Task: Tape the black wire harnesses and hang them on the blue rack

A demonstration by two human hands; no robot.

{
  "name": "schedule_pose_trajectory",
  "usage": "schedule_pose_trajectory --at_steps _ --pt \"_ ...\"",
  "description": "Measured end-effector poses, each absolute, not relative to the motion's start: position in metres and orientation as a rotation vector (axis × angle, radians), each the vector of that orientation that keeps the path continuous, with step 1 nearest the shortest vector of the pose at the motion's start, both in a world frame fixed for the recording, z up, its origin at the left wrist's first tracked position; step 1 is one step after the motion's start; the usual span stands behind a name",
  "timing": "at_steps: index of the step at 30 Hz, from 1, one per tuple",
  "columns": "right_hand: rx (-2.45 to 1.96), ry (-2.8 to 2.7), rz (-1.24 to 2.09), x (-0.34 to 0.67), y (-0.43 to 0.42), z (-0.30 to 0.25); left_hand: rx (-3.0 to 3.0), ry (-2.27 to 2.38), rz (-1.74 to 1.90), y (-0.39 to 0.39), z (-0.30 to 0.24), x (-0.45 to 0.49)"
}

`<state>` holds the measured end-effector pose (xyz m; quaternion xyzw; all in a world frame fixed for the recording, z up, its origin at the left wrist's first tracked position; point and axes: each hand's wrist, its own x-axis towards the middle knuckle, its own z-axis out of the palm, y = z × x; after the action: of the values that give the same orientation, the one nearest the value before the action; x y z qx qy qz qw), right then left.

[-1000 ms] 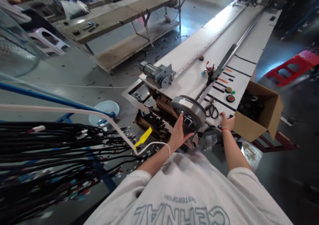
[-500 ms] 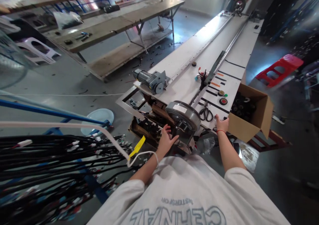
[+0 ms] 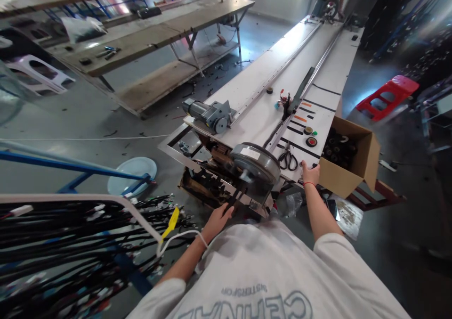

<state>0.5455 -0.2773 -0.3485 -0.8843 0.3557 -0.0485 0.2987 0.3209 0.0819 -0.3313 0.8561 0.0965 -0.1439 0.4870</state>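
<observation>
My left hand [image 3: 216, 221] hangs low in front of my shirt, below a round grey motor wheel [image 3: 254, 162] mounted at the near end of a long white bench [image 3: 261, 116]. Its fingers curl slightly and nothing shows in them; a white cord loops round that wrist. My right hand [image 3: 310, 173], with a red string at the wrist, rests on the bench's near corner beside black scissors [image 3: 288, 159]. Whether those fingers grip the edge is hidden. A black cable bundle [image 3: 70, 243] with a yellow tag [image 3: 170, 223] lies at the lower left.
An open cardboard box [image 3: 353, 163] of black rolls sits right of the bench. A grey motor [image 3: 206, 113] is bolted at the bench's left edge. A wooden workbench [image 3: 151, 31] stands at the back left, a red stool [image 3: 386, 95] at the right. Another person stands at the bench's far end.
My left hand has left the grey wheel and dropped down towards my body. My right hand has stayed on the bench corner. The view has shifted slightly.
</observation>
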Motion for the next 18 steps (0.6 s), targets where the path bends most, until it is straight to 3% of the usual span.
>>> schedule_pose_trajectory --at_steps 7,18 --pt "-2.362 0.945 -0.132 0.547 -0.280 -0.356 2.021 0.286 -0.211 0.058 -0.323 0.340" --pt "-2.367 0.939 -0.133 0.545 -0.279 -0.352 1.820 0.327 -0.273 0.068 -0.367 0.327"
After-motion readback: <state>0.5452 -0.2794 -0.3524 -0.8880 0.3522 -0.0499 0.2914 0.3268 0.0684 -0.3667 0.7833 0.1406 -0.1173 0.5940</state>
